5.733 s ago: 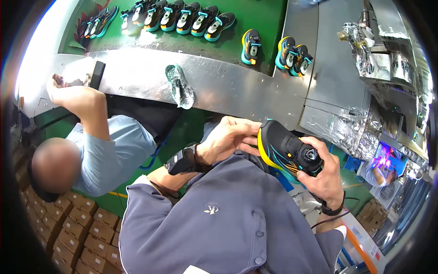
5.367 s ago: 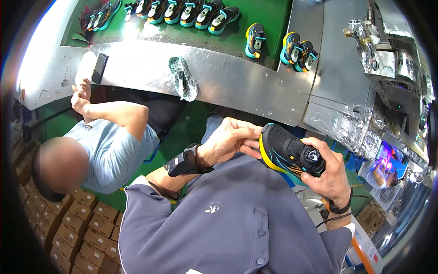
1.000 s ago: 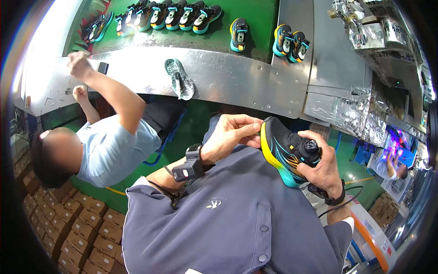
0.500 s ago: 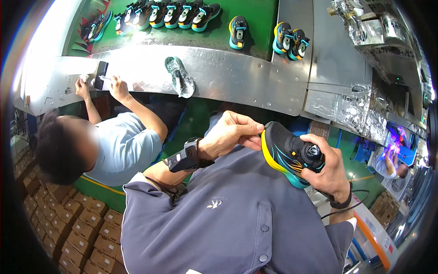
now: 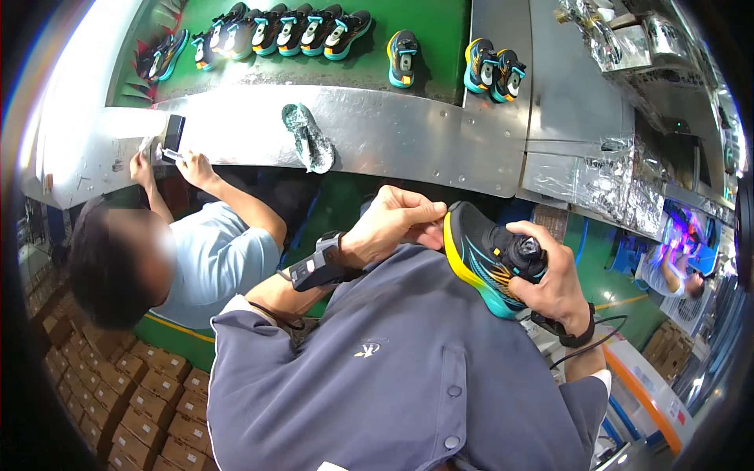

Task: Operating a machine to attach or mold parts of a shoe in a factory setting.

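Observation:
A black running shoe (image 5: pixel 491 255) with a yellow and teal sole is held in front of my chest, its toe toward the left. My right hand (image 5: pixel 550 275) grips it around the collar, thumb and fingers on either side of the opening. At the toe, my left hand (image 5: pixel 404 220) is closed in a pinch, fingertips against the edge of the sole and upper. Whether anything small sits between those fingertips is hidden.
Ahead runs a metal ledge (image 5: pixel 393 141) with a patterned insole-shaped piece (image 5: pixel 309 137) on it. Several matching shoes (image 5: pixel 310 31) stand on a green belt (image 5: pixel 345 74); a pair (image 5: pixel 493 71) rests farther right. A co-worker (image 5: pixel 212 243) works at left, near stacked cartons (image 5: pixel 149 400).
The shoe and both hands have shifted slightly left, and the grip looks the same. At left, the co-worker's hands have moved a little.

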A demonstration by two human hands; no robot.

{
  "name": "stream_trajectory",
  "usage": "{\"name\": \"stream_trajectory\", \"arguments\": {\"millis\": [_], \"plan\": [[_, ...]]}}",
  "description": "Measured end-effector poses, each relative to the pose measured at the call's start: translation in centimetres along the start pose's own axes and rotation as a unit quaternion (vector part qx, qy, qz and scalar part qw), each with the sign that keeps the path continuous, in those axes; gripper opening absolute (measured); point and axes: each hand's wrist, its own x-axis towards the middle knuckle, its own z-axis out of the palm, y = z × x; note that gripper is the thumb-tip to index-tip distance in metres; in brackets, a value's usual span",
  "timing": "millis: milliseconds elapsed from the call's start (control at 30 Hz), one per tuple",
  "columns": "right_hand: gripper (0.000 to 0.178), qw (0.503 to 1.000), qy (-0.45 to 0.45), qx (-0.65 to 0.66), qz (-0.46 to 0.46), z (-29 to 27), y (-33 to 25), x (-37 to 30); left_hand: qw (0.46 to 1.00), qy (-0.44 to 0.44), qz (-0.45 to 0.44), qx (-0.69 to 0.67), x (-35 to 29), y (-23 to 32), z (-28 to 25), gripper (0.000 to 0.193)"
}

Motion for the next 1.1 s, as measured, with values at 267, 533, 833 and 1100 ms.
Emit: {"name": "stream_trajectory", "arguments": {"millis": [267, 533, 833, 1100], "plan": [[0.059, 0.997, 0.051, 0.050, -0.010, 1.0, 0.7, -1.0, 0.998, -0.005, 0.059, -0.038, -0.7, -0.7, 0.7, 0.020], [0.058, 0.991, 0.119, 0.061, -0.010, 1.5, 0.9, -2.8, 0.999, -0.028, 0.033, -0.005, -0.4, 1.2, 2.2, 0.021], [0.060, 0.868, 0.409, 0.275, 0.060, 6.6, 7.1, -14.0, 0.976, -0.126, 0.012, 0.176, 4.4, -2.4, 10.7, 0.008], [0.058, 0.462, 0.766, 0.431, 0.124, 18.5, 11.2, -29.4, 0.807, -0.476, -0.134, 0.323, 8.7, -16.9, 22.3, 0.020]]}}
